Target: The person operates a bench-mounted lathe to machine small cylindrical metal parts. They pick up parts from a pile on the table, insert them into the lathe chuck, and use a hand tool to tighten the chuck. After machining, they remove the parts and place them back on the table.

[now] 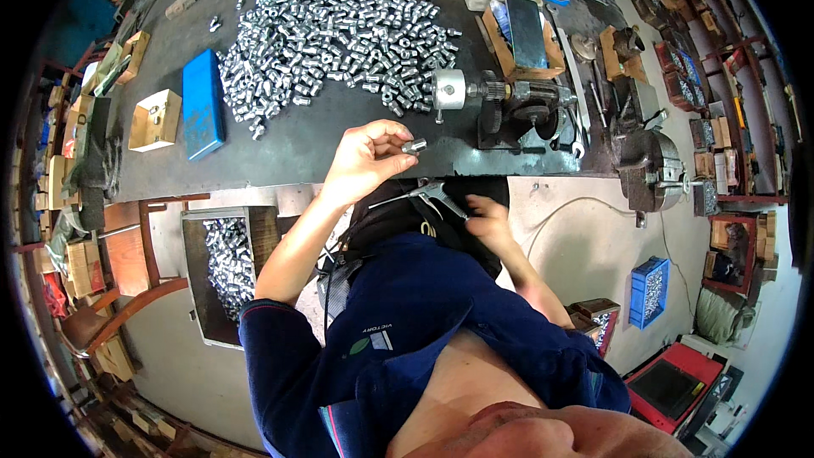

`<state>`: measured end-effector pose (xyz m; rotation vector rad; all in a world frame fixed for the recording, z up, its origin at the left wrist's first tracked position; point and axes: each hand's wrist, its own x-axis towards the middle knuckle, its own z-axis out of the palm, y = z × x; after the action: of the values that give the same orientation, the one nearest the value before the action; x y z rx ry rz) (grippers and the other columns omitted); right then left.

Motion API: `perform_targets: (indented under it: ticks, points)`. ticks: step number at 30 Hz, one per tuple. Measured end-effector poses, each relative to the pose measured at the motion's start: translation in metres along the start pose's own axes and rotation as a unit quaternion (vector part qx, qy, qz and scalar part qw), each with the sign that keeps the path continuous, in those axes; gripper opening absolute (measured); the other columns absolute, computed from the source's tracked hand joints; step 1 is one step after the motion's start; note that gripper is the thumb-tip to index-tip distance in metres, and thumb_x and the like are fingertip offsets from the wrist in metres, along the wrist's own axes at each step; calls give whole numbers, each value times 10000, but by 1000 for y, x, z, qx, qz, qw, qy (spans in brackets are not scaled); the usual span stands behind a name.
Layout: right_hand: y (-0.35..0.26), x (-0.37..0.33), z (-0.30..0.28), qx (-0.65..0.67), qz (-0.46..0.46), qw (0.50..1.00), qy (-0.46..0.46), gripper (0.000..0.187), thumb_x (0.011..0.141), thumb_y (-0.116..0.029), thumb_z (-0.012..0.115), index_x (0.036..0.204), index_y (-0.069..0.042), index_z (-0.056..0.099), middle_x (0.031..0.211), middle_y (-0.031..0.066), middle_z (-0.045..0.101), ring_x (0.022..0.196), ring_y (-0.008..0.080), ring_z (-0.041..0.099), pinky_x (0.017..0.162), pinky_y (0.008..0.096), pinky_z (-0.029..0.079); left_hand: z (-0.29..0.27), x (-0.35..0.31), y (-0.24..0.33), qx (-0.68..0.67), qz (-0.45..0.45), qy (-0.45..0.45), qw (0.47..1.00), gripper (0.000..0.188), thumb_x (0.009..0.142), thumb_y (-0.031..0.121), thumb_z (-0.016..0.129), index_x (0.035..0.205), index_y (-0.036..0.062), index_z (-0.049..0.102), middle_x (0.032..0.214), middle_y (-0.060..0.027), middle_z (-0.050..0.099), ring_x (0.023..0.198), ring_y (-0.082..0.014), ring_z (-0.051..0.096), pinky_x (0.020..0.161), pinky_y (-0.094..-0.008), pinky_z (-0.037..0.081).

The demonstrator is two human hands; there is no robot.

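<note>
My left hand (370,158) is above the near edge of the workbench (292,146), with thumb and fingers closed on a small, shiny metal fitting (415,146). Beyond it, a big heap of similar metal fittings (331,38) covers the bench top. A grey air blow gun (431,192) is over my lap, its thin nozzle pointing left. My right hand (488,222) is beside the end of the gun's handle. Motion smears its fingers, so whether they grip the handle is unclear. To the right of my left hand stands a small geared machine with a silver cylindrical head (449,89).
A blue box (202,105) and an open wooden box (155,120) are on the bench's left. At right are a phone (526,32) and a bench vise (649,168). Below left, a bin (264,237) holds fittings; a blue crate (638,293) is on the floor at right.
</note>
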<state>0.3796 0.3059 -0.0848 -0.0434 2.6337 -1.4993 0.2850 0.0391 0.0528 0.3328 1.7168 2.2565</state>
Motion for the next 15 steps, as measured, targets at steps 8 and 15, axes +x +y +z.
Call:
perform_targets:
  ticks: [8,15]
  points:
    - [-5,42,37,23,153,964,-217,303,598,-114,529,861,0,626,713,149,610,647,252,589,581,305,467,1,-14,11,312,87,58,944,211,639,-54,640,816,-4,537,780,-80,593,717,-145,605,664,-255,466]
    - [-66,-22,-74,412,253,811,-330,380,617,-40,495,983,1,586,704,125,597,406,92,445,371,236,334,0,-32,-10,355,-15,24,934,236,686,78,663,876,-17,561,743,-152,618,698,-222,628,625,-299,479]
